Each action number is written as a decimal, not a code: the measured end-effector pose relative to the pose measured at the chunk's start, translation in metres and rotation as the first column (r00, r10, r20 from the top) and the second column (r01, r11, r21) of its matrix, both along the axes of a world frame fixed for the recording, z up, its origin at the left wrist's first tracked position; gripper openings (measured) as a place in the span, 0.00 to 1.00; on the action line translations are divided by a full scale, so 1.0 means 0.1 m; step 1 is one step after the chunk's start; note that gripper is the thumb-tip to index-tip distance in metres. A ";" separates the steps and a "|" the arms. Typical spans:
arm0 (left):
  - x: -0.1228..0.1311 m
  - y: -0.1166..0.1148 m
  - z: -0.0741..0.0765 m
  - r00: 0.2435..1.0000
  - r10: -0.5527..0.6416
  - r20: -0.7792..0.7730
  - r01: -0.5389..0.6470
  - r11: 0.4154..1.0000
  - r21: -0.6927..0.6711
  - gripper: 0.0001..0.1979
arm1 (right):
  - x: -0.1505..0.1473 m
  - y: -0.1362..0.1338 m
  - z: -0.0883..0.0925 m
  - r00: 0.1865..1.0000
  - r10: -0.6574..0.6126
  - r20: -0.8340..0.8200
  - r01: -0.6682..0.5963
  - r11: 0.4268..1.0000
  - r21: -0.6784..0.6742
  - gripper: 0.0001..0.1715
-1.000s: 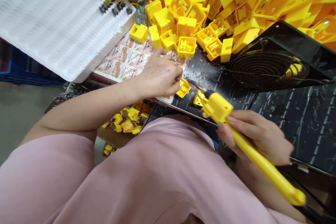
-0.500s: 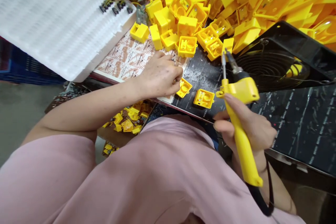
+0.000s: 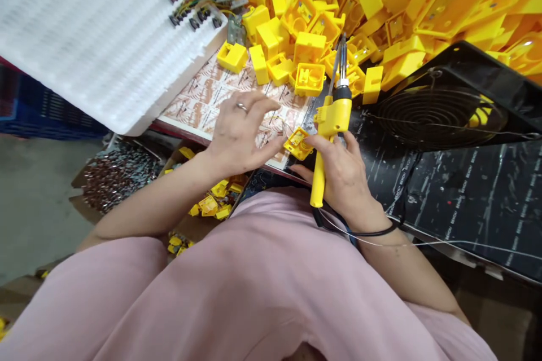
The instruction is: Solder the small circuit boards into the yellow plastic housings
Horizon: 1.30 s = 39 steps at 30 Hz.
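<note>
My left hand (image 3: 243, 134) is open, fingers spread, over the patterned sheet just left of a small yellow plastic housing (image 3: 298, 144). Thin wires appear to run from that housing toward the left fingers. My right hand (image 3: 342, 172) is closed on a yellow soldering gun (image 3: 334, 115), its metal tip pointing away toward the heap of housings. The right thumb and a finger reach to the right edge of the same housing and seem to touch it. A black cord hangs from the gun's handle past the right wrist.
A heap of yellow housings (image 3: 309, 48) fills the back. At left, a white foam tray (image 3: 105, 39) carries wired small parts (image 3: 203, 3). A black fan (image 3: 440, 104) stands at right on the dark bench (image 3: 466, 192). Boxes of parts (image 3: 122, 177) sit below the bench edge.
My right hand has brought the soldering gun left and turned it upright, beside the housing. My left hand has drawn back left and spread its fingers. The second housing no longer shows.
</note>
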<state>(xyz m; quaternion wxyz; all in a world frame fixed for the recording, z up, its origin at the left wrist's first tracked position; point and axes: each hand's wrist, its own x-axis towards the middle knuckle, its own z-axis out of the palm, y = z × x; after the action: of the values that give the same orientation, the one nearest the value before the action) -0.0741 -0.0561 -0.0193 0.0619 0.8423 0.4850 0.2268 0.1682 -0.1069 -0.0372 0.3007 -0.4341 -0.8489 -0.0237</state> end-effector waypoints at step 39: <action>0.18 -0.05 -0.27 0.922 -0.245 -0.301 0.319 0.920 0.228 0.25 | 0.03 -0.07 0.03 0.999 -0.023 0.023 0.023 0.999 0.036 0.28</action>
<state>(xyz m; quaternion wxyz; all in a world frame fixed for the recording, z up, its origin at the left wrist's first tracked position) -0.0560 -0.0609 -0.0463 -0.0880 0.9270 0.3253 0.1646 0.1711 -0.1140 -0.0343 0.2982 -0.4381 -0.8467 -0.0473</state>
